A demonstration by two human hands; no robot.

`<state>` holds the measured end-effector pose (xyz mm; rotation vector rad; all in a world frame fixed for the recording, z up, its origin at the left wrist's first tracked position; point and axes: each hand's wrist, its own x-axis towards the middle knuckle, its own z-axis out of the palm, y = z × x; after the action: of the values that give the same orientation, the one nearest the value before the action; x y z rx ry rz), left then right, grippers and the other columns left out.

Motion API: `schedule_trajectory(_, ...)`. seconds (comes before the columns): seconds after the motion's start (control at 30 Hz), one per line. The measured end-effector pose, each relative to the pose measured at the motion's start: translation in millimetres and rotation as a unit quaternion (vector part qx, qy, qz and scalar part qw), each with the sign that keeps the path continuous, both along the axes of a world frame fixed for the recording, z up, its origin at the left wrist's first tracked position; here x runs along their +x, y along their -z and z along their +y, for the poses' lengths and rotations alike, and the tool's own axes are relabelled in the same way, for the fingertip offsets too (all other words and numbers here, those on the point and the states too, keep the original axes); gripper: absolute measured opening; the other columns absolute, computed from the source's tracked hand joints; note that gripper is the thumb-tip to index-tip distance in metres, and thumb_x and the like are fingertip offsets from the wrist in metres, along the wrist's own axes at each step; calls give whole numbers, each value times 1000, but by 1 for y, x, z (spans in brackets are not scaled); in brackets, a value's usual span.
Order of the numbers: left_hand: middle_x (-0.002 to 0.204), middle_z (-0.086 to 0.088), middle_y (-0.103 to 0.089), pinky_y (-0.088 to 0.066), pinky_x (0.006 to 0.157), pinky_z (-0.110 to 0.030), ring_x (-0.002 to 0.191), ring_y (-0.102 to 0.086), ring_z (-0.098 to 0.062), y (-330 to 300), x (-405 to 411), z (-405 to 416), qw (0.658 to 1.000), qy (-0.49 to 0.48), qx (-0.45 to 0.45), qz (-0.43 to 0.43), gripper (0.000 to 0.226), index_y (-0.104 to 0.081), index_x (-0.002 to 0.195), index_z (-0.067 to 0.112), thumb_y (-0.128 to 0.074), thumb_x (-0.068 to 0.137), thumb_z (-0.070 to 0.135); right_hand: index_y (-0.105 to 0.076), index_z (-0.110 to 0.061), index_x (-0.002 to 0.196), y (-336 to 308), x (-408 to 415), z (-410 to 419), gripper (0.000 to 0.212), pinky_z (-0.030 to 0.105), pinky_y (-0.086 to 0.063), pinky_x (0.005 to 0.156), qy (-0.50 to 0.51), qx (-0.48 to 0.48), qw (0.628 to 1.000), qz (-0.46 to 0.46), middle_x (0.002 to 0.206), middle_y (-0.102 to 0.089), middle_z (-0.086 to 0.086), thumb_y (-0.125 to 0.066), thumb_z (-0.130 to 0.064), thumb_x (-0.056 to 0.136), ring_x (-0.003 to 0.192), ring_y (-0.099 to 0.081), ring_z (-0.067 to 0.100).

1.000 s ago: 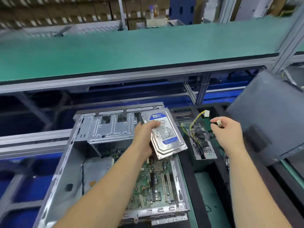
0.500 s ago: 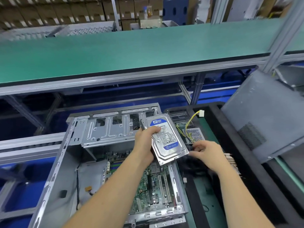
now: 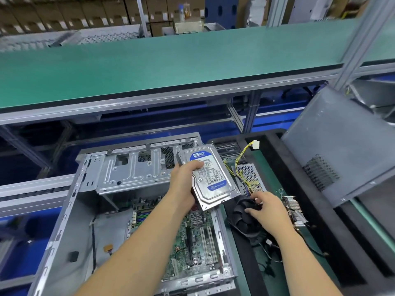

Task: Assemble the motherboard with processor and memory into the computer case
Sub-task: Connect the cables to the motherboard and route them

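Since the earlier frames, the right hand (image 3: 268,212) has been dropped from the yellow cable connector (image 3: 255,144) down onto the black cooler fan (image 3: 245,218), which lies in the black tray (image 3: 284,167) just beside the right edge of the computer case (image 3: 70,221). Its fingers are laid over the fan's top rim; whether a grip is closed cannot be told. The hard drive (image 3: 210,178) is gripped by the left hand (image 3: 183,184) along its left edge, thumb on the label, and is held tilted above the case near the drive cage (image 3: 132,169).

The motherboard (image 3: 192,238) is seated on the case floor toward the near right corner, with memory sticks apparently fitted at its left edge.

Risks, as judged: the drive is held one-handed by an edge, so a slip could drop it onto the board's slots. The fan's thin wires are tangled with other loose cables in the tray, so a lift may snag them or drag the heatsink (image 3: 294,208) beside it.
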<state>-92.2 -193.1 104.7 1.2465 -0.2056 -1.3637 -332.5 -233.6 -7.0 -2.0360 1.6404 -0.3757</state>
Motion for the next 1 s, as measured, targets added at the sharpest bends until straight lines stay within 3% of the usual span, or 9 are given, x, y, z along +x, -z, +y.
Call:
schedule_trajectory(0.2,108,-21,-72,-54,81,-66,93,-71,-41,-4,1,3,1000,11,1,5,46,-54,128,3,-65,83,4,-67,-31,87,0,0,-8,9,27,-39,73,30,23,999,-24,87,-59,-13,-76,-28,89,84,-60,16)
schedule_trajectory(0.33,109,-20,-72,-54,81,-66,93,-72,-40,-7,-1,1,1000,7,4,1,48,-52,129,4,-66,83,4,-71,-19,80,2,-6,-11,15,28,-48,70,118,62,962,-240,74,-73,-8,-72,-9,91,70,-65,9)
schedule_trajectory(0.43,109,-19,-72,-56,79,-62,92,-72,-38,-12,-9,-4,1000,18,9,-6,45,-54,128,5,-65,84,5,-72,-15,91,-4,-11,-18,10,35,-55,80,261,54,875,-404,89,-76,0,-67,-7,94,81,-67,11)
schedule_trajectory(0.57,100,-17,-74,-61,65,-49,81,-75,-33,-16,-35,-18,999,31,10,-25,35,-54,117,9,-66,84,2,-67,-12,96,-16,-25,-38,10,41,-55,73,436,129,690,-563,100,-69,13,-64,-3,96,84,-67,25)
schedule_trajectory(0.7,82,-10,-76,-60,58,-42,71,-75,-28,-13,-65,-32,998,52,9,-37,27,-57,104,13,-67,83,-1,-51,11,132,-13,-42,-52,34,47,-52,97,485,210,513,-676,127,-62,24,-54,2,99,114,-64,37)
schedule_trajectory(0.73,79,-8,-76,-60,58,-42,70,-75,-27,-11,-70,-34,998,53,9,-40,26,-57,102,13,-67,83,-1,-49,10,137,-10,-44,-55,40,43,-51,98,490,216,520,-665,132,-60,24,-57,-2,99,119,-62,36)
schedule_trajectory(0.8,80,-7,-76,-60,60,-43,73,-75,-27,-7,-76,-37,997,60,9,-44,27,-57,103,13,-68,83,-1,-48,-2,143,3,-50,-61,47,34,-46,102,509,230,587,-586,138,-60,14,-60,-20,102,126,-58,27)
schedule_trajectory(0.87,85,-8,-77,-60,63,-44,77,-75,-28,-4,-79,-38,997,67,8,-50,29,-59,107,12,-69,83,0,-46,-15,149,9,-52,-64,53,28,-35,110,537,219,595,-556,146,-55,2,-55,-39,103,135,-50,21)
schedule_trajectory(1.0,89,-11,-76,-60,63,-44,78,-75,-30,-2,-80,-38,997,59,14,-55,28,-61,111,8,-67,84,0,-50,-15,144,21,-53,-63,54,32,-38,107,534,207,692,-441,142,-60,4,-53,-48,101,131,-54,29)
